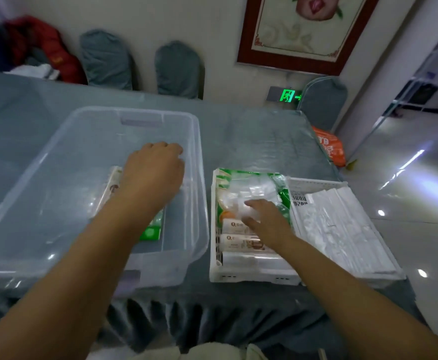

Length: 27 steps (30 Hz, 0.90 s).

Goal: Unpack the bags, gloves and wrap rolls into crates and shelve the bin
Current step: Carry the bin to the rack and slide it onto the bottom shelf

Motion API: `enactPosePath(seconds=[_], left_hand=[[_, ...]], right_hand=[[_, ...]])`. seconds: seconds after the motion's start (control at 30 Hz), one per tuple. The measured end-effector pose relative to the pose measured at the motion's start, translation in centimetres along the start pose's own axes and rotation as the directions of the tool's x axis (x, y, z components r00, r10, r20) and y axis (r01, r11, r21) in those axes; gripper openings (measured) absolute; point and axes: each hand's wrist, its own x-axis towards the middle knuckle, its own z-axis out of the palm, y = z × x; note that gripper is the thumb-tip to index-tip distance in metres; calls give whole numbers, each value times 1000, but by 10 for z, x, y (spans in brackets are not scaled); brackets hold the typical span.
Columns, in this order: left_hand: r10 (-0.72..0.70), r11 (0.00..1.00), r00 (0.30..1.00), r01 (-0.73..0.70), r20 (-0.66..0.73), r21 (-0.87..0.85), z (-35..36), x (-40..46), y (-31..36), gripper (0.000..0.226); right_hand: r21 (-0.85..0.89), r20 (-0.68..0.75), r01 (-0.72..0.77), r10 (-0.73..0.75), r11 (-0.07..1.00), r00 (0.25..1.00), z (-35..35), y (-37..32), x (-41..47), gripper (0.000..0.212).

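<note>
While the left hand (153, 170) reaches palm-down into the clear bin (56, 157), fingers curled with grip unclear, the right hand (267, 216) rests loosely spread on clear bags (249, 188) in the white crate (251, 278).

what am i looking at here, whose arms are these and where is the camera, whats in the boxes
There is no machine here. One camera worn on a person's head looks down at their own two bare arms.

A table in a grey-blue cloth carries a clear plastic bin and two white crates. The left hand reaches down into the bin, over the last packets lying at its bottom; whether it grips one is hidden. The right hand rests on clear bags in the nearer crate, which also holds green packets and wrap rolls. The far crate holds white packs. Whether the right hand holds anything is unclear.
</note>
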Motion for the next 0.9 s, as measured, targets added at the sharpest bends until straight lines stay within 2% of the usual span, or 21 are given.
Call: enactPosePath(seconds=[0.17,0.23,0.3,0.43,0.6,0.67,0.8,0.9], left_hand=[[-106,994,994,107,-23,23,-27,-21,-88,36],[-159,985,987,160,-17,62,-35,-28,-125,35],[-205,972,979,205,-16,112,-42,-36,-157,33],[-297,941,954,284,47,184,-47,-54,-193,33],[-399,917,907,392,136,74,-44,-73,-202,36],[-404,914,904,404,139,33,-46,-76,-203,35],[-401,914,911,405,101,-28,-63,-82,-196,11],[-368,928,929,370,49,-45,-81,-83,-180,13]], right_hand=[[326,-195,4,64,945,979,-11,-97,8,18],[423,-205,-50,150,905,967,-11,-126,11,18],[418,-176,-122,212,900,961,-7,-145,14,22],[225,-92,-242,267,944,959,7,-165,9,12],[145,-102,-332,348,932,932,16,-180,2,23],[167,-128,-347,370,923,920,15,-184,-2,25],[282,-155,-339,392,897,907,6,-184,-21,29],[329,-189,-308,382,893,905,-5,-180,-42,32]])
